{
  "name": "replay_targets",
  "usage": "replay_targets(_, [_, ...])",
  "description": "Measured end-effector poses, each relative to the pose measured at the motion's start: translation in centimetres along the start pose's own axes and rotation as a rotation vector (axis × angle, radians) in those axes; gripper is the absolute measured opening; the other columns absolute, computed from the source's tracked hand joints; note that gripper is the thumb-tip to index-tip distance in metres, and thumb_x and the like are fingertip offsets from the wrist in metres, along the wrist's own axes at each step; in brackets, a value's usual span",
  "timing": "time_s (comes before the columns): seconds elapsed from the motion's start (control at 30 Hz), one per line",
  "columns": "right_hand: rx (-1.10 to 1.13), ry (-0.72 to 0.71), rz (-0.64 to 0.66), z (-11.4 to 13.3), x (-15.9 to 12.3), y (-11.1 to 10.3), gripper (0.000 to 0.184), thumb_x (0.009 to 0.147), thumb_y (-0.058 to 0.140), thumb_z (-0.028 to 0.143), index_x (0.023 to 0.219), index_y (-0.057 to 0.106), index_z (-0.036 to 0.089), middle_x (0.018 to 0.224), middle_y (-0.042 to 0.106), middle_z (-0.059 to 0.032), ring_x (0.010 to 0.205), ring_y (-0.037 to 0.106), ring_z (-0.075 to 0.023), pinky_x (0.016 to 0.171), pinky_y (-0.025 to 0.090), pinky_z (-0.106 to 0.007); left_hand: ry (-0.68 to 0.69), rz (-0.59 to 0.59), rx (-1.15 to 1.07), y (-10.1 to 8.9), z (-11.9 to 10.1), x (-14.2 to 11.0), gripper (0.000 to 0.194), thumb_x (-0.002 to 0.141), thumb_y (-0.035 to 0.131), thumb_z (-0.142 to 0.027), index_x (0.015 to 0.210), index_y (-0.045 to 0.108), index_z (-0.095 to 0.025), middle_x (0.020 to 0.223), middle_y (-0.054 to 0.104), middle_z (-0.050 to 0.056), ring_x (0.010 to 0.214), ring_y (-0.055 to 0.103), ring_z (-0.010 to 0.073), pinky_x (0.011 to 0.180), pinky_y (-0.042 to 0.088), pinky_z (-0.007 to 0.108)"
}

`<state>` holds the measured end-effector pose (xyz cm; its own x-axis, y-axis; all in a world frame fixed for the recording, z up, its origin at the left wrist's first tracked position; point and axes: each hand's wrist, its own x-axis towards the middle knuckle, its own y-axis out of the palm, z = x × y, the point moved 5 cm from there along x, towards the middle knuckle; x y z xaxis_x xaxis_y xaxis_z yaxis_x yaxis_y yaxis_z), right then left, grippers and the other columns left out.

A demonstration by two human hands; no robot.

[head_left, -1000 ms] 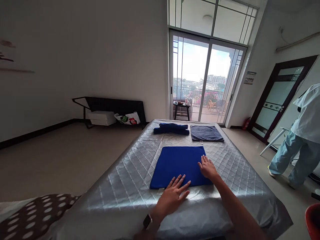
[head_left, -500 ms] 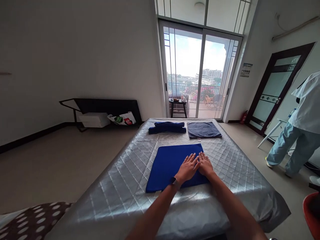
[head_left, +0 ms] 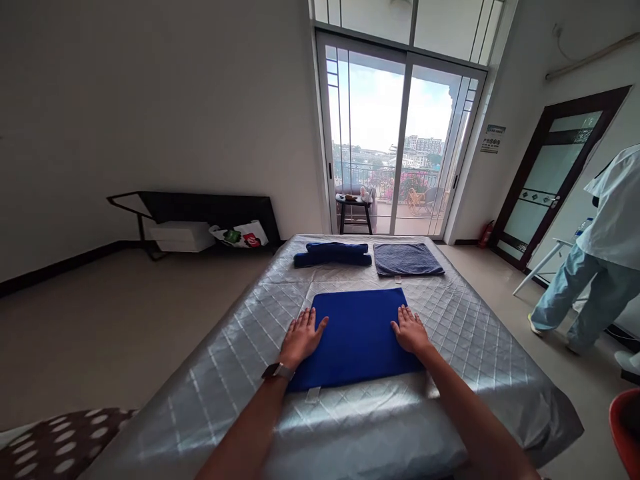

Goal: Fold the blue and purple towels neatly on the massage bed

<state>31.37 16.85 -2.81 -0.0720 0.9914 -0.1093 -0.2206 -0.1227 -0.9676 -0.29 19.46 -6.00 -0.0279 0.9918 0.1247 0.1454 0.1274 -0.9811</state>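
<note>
A blue towel (head_left: 357,340) lies flat on the silver quilted table cover (head_left: 225,373), with a small white tag at its near edge. My left hand (head_left: 301,337) rests flat on the towel's left edge, fingers stretched out and thumb apart. On the opposite edge, my right hand (head_left: 411,330) lies flat with its fingers extended. Neither hand grips anything. Farther back are dark blue rolled towels (head_left: 333,255), one partly on the other. Beside them a grey-blue towel (head_left: 409,259) is spread flat.
A person (head_left: 600,253) in a white top and light blue trousers stands at the right by a white table (head_left: 547,260). A red chair (head_left: 625,427) is at the lower right. Brown dotted fabric (head_left: 60,443) shows at lower left. A black bench (head_left: 210,213) stands against the wall.
My left hand has moved left across the blue towel, from beside my right hand to the towel's left edge. My right hand has stayed at the right edge.
</note>
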Motion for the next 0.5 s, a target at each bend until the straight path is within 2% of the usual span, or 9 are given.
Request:
replay_targets(0.13, [-0.007,-0.023,-0.005,0.1,2.1,-1.2,0.064,0.102,0.022,0.044,0.157,0.027,0.011,0.163,0.022,-0.0113,0.153,0.016,-0.0211,0.122,0.010,-0.041,-0.012,-0.032,0.002,0.0,-0.2,-0.4,0.081,0.098,0.015,-0.061,0.151,0.037,-0.004,0.158,0.034,0.020,0.148,0.030,0.0297,0.121,0.024,0.049])
replay_targets(0.3, [-0.011,-0.044,-0.050,1.0,5.8,-2.9,0.064,0.103,0.021,0.042,0.157,0.024,0.009,0.163,0.023,-0.0121,0.153,0.014,-0.0188,0.122,0.012,-0.038,-0.002,-0.022,0.006,0.1,-0.6,-0.6,0.080,0.098,0.014,-0.059,0.151,0.034,-0.002,0.159,0.033,0.020,0.149,0.029,0.0288,0.121,0.024,0.047])
replay_targets(0.5, [0.017,-0.020,-0.063,0.6,7.6,-1.6,0.067,0.101,0.022,0.043,0.157,0.022,0.006,0.164,0.021,-0.0117,0.153,0.012,-0.0179,0.122,0.012,-0.036,-0.043,-0.004,0.027,0.5,0.9,0.3,0.084,0.096,0.011,-0.064,0.150,0.040,-0.006,0.156,0.039,0.021,0.147,0.033,0.0308,0.119,0.028,0.051])
